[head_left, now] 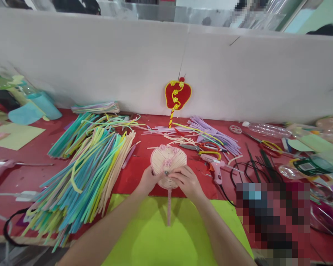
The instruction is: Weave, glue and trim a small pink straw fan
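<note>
A cream fan-shaped craft piece [158, 159] with pink trim and a pink stem [169, 214] is held upright above the yellow-green mat. Small pink flowers [168, 162] run down its face. My left hand [149, 181] grips its left edge, with the thumb laid across the front. On the right side, my right hand [186, 181] has its fingers pinched together against the front, close to the left thumb. A tiny greyish bit [166, 173] shows between the fingertips, too small to name.
Bundles of coloured pipe cleaners [80, 177] cover the left side. A pink glue gun [217, 170], pliers [192, 147] and purple pipe cleaners [211, 133] lie to the right. A red fan [178, 96] leans on the white partition [113, 62]. Cords and a clear bottle [269, 130] lie farther right.
</note>
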Action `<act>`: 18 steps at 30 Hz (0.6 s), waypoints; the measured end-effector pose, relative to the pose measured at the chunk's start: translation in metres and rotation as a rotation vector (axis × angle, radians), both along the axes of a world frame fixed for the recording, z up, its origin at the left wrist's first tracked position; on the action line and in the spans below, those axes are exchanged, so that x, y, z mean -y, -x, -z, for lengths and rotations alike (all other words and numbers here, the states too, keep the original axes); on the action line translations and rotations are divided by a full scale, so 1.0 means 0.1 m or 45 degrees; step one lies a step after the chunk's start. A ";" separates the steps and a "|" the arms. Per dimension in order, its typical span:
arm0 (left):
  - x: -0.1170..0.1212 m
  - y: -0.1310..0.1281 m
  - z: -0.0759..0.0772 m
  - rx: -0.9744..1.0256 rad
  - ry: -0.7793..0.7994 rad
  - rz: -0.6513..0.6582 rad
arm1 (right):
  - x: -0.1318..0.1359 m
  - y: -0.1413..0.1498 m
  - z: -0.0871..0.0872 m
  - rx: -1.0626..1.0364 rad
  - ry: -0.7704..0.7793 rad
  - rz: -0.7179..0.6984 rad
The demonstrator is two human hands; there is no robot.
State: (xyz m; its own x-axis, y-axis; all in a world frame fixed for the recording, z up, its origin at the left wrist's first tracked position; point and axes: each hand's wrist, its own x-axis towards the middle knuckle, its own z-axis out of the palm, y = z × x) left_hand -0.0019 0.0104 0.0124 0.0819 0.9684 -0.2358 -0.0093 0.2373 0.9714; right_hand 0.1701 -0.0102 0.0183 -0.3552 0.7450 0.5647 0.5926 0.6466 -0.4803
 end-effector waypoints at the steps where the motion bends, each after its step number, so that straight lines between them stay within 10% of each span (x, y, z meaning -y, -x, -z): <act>1: 0.00 -0.01 0.02 0.004 -0.004 -0.007 | 0.01 0.00 0.00 -0.039 0.025 0.014; 11: -0.02 0.01 0.05 0.157 -0.039 -0.081 | -0.04 -0.04 -0.11 -0.483 -0.023 0.568; 18: -0.04 0.05 0.07 0.318 -0.079 -0.036 | 0.47 0.13 -1.24 -0.557 0.125 -0.101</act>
State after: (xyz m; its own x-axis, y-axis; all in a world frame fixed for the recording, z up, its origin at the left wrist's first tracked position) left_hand -0.0068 0.0141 0.0052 0.1032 0.9830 -0.1520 -0.2566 0.1739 0.9507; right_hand 0.1568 -0.0576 0.1424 -0.1570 0.7826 0.6024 0.2707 0.6207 -0.7359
